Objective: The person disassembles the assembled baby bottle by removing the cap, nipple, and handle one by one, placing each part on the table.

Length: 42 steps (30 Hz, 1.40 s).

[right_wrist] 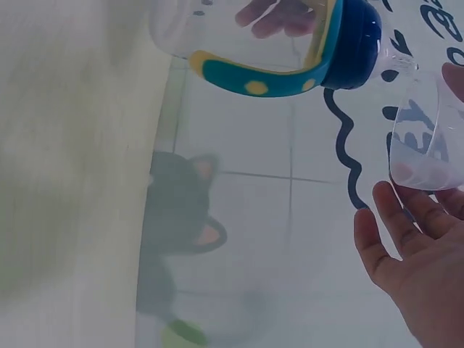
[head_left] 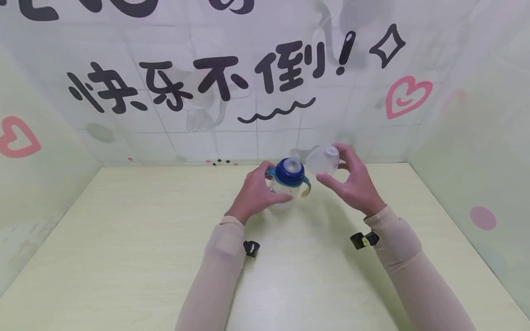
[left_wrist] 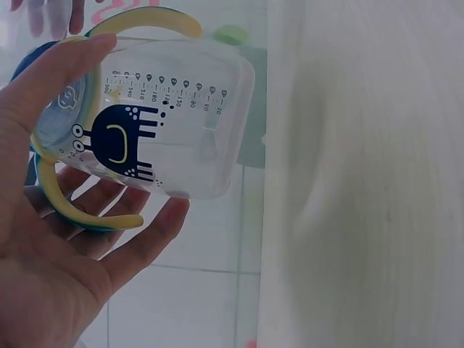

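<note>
Here at the far edge of the pale wood-grain desk [head_left: 145, 230], a little right of its middle, is the clear plastic bottle [head_left: 285, 190] with a dark blue collar [head_left: 288, 173] and 2 curved teal-and-yellow handles [head_left: 307, 188]. The left hand [head_left: 256, 191] has it in its grasp, thumb across the front and fingers round the other side, covering much of the left handle. The bottle stands close to upright, clear nipple [head_left: 295, 159] on top; whether its base touches the desk, I cannot tell.

Over to the right hand [head_left: 352, 181]: it pinches a translucent dome-shaped cap [head_left: 319, 162] between thumb and fingers, up off the desk, tilted, just beside the nipple on the side of the far right corner.

On the bottle's side there's a navy cartoon creature [left_wrist: 119, 141], and a row of measuring marks [left_wrist: 170, 82] runs beside it. The left thumb crosses in front of the collar in the left wrist view.

Right behind the far edge rises a white grid-lined wall covering [head_left: 232, 145] with black lettering [head_left: 219, 76] and a pink heart [head_left: 407, 96]. Nearer the front edge, pale sleeves [head_left: 221, 257] reach in over the desk, black wrist mounts [head_left: 251, 248] at both cuffs.
</note>
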Each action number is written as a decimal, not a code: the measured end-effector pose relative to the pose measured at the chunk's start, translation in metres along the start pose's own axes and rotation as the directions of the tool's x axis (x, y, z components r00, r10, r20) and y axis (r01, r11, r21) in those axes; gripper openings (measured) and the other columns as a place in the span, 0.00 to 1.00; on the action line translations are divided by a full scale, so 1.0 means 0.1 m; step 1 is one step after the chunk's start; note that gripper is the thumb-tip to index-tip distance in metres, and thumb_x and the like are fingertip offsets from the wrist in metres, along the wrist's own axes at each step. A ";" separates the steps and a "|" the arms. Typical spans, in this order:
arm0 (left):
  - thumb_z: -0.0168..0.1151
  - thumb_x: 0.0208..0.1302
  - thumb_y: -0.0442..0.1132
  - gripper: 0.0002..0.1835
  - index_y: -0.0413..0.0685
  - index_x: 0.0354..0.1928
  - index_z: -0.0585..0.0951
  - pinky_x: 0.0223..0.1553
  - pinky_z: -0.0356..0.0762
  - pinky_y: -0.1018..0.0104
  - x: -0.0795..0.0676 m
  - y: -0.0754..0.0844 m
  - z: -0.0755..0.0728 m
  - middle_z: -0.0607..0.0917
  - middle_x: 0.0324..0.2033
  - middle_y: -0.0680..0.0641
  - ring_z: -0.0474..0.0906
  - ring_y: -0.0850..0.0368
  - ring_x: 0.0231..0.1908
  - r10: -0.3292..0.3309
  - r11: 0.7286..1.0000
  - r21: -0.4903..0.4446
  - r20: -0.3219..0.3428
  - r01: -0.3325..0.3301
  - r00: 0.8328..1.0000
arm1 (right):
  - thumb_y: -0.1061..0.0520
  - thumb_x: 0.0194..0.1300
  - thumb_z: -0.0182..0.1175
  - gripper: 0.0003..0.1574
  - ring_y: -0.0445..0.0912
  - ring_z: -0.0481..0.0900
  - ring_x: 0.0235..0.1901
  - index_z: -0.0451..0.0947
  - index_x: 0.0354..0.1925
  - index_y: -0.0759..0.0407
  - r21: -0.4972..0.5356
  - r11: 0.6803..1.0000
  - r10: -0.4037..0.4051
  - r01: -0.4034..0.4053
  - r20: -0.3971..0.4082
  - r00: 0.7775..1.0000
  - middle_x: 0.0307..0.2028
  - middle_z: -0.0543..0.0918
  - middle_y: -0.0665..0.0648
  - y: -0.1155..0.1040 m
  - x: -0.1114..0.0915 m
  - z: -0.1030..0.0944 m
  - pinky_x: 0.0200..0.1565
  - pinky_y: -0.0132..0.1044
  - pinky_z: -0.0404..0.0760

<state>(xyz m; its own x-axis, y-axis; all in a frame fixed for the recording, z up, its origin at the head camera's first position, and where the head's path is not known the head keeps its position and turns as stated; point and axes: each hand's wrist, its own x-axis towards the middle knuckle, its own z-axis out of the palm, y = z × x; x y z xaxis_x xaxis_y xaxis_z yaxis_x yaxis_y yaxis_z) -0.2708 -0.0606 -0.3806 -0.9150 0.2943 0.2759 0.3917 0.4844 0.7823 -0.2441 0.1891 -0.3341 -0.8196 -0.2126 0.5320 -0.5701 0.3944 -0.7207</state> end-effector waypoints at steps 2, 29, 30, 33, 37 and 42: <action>0.82 0.42 0.49 0.36 0.48 0.52 0.72 0.50 0.79 0.54 0.00 -0.01 -0.01 0.83 0.51 0.51 0.78 0.51 0.52 0.003 1.000 0.000 -0.006 -0.003 1.000 | 0.62 0.59 0.69 0.36 0.48 0.74 0.56 0.67 0.63 0.63 -0.010 1.000 0.016 -0.016 0.013 1.000 0.55 0.77 0.57 0.04 -0.02 0.02 0.52 0.45 0.74; 0.82 0.43 0.47 0.36 0.48 0.52 0.72 0.50 0.79 0.53 0.00 -0.02 -0.09 0.83 0.50 0.50 0.78 0.48 0.52 -0.012 1.000 -0.005 -0.025 0.012 1.000 | 0.54 0.61 0.69 0.40 0.58 0.72 0.60 0.62 0.64 0.66 -0.171 0.964 0.226 -0.205 0.119 0.967 0.59 0.76 0.67 0.47 -0.23 0.10 0.53 0.52 0.72; 0.82 0.43 0.47 0.36 0.48 0.52 0.72 0.50 0.79 0.53 0.00 -0.01 -0.09 0.83 0.50 0.50 0.78 0.48 0.52 -0.011 1.000 -0.006 -0.026 0.011 1.000 | 0.54 0.61 0.70 0.40 0.58 0.72 0.59 0.63 0.64 0.66 -0.177 0.962 0.230 -0.206 0.126 0.965 0.59 0.76 0.67 0.49 -0.24 0.11 0.53 0.51 0.72; 0.83 0.43 0.46 0.36 0.48 0.52 0.72 0.50 0.79 0.54 0.00 -0.01 -0.09 0.83 0.50 0.50 0.78 0.49 0.52 -0.013 1.000 -0.005 -0.028 0.013 1.000 | 0.54 0.60 0.70 0.40 0.58 0.72 0.59 0.63 0.64 0.64 -0.190 0.958 0.243 -0.214 0.145 0.959 0.59 0.76 0.67 0.51 -0.25 0.14 0.53 0.52 0.72; 0.82 0.43 0.46 0.36 0.48 0.52 0.72 0.50 0.79 0.54 -0.01 0.01 -0.09 0.83 0.50 0.50 0.78 0.49 0.52 -0.018 1.000 0.001 -0.028 0.019 0.999 | 0.53 0.60 0.71 0.41 0.58 0.74 0.56 0.63 0.64 0.63 -0.211 0.947 0.281 -0.243 0.174 0.944 0.60 0.76 0.66 0.55 -0.27 0.17 0.53 0.54 0.74; 0.82 0.43 0.48 0.37 0.47 0.52 0.71 0.50 0.79 0.54 -0.01 0.02 -0.09 0.83 0.50 0.49 0.78 0.48 0.53 -0.022 1.000 0.001 -0.019 0.022 1.000 | 0.52 0.59 0.71 0.42 0.58 0.76 0.53 0.63 0.64 0.63 -0.244 0.931 0.326 -0.273 0.214 0.921 0.59 0.76 0.66 0.56 -0.29 0.19 0.53 0.57 0.75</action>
<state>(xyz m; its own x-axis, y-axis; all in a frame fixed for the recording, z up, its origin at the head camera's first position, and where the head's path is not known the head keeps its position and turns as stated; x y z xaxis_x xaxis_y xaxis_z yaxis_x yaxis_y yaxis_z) -0.2701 -0.0677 -0.3741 -0.9253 0.2674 0.2690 0.3711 0.4915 0.7878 -0.2528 0.2001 -0.3985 -0.9526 -0.2590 0.1597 -0.2934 0.6432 -0.7072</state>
